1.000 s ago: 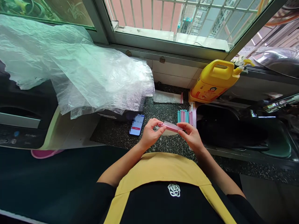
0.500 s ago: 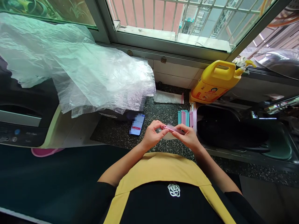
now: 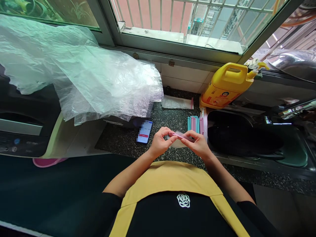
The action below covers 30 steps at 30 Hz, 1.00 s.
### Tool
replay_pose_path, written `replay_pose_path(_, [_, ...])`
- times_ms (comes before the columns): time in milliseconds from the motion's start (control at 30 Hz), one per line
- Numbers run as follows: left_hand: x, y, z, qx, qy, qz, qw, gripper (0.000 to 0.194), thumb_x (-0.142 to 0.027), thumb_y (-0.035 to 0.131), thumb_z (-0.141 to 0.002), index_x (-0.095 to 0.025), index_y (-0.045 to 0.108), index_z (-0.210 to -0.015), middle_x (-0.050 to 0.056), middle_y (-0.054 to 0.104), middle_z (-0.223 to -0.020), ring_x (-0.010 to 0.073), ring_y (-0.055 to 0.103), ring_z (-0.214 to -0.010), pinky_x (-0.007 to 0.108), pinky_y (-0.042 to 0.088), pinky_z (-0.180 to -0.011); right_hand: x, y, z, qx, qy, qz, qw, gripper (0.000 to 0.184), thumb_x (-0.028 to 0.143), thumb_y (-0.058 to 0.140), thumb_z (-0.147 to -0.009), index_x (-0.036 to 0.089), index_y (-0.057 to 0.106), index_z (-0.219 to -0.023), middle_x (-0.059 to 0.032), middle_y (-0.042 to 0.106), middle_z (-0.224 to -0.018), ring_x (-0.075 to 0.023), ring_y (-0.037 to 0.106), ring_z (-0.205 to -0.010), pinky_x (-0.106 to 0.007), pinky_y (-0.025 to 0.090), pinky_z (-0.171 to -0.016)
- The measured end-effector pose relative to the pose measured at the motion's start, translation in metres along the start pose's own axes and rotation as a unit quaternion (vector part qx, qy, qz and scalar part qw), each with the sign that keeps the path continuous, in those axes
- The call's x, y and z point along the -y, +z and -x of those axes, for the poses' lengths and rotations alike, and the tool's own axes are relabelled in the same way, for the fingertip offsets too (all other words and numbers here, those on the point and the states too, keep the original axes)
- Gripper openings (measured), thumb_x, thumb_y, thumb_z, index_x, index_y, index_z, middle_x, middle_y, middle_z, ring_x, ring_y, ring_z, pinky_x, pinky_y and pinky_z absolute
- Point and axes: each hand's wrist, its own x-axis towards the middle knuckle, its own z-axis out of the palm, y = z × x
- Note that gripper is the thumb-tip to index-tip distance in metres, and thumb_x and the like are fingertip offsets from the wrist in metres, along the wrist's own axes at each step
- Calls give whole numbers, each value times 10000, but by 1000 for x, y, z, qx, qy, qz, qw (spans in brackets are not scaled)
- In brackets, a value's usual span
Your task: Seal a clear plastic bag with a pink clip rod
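My left hand (image 3: 160, 143) and my right hand (image 3: 197, 144) both pinch a pink sealing clip (image 3: 179, 135) over the speckled countertop (image 3: 123, 140). The clip sits on the top edge of a small clear plastic bag (image 3: 177, 143) that hangs between my hands. The left fingers hold the clip's hinge end, the right fingers press its other end. A row of pink and teal clips (image 3: 195, 123) lies on the counter just beyond my hands.
A phone (image 3: 144, 131) lies left of my hands. A clipped plastic bag (image 3: 177, 102) rests by the tiled wall. A yellow jug (image 3: 225, 86) stands at the sink's (image 3: 247, 138) corner. Crumpled clear plastic sheeting (image 3: 86, 75) covers a machine (image 3: 27, 121) on the left.
My right hand has slid left along the clip, bringing both hands closer together. The clip's arms, apart a second ago, now lie pressed together on the bag.
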Motion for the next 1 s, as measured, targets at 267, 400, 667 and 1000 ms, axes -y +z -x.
replay_pose_path(267, [1,0,-1,3,0,6,1000,212,-366,639,-770,-182,609,-669,33,606,-730,172,542,-762,311,438,-743,1,0,-1,-4,-3,-4,1000,228,417,664,-735,198,641,-678,-18,620,-683,-149,536,-658,-278,409,-608])
replay_pose_path(400, [2,1,-1,1,4,11,1000,202,-358,637,-771,-181,615,-677,32,601,-729,170,542,-758,310,435,-738,0,0,-1,-6,-5,-5,1000,212,402,667,-730,199,641,-676,-17,621,-684,-151,538,-660,-286,412,-629])
replay_pose_path(667, [2,2,0,1,6,16,1000,196,-350,635,-773,-182,619,-673,32,606,-716,170,539,-751,308,429,-725,-1,0,0,-8,-5,-1,1000,204,395,667,-732,201,638,-675,-18,626,-698,-157,548,-685,-293,426,-652])
replay_pose_path(1000, [4,2,-1,-10,23,13,1000,152,-288,651,-756,-175,625,-658,24,606,-703,161,530,-740,300,430,-716,-3,1,-2,-8,-17,7,1000,178,360,649,-739,191,637,-685,-20,629,-697,-153,547,-675,-288,419,-644])
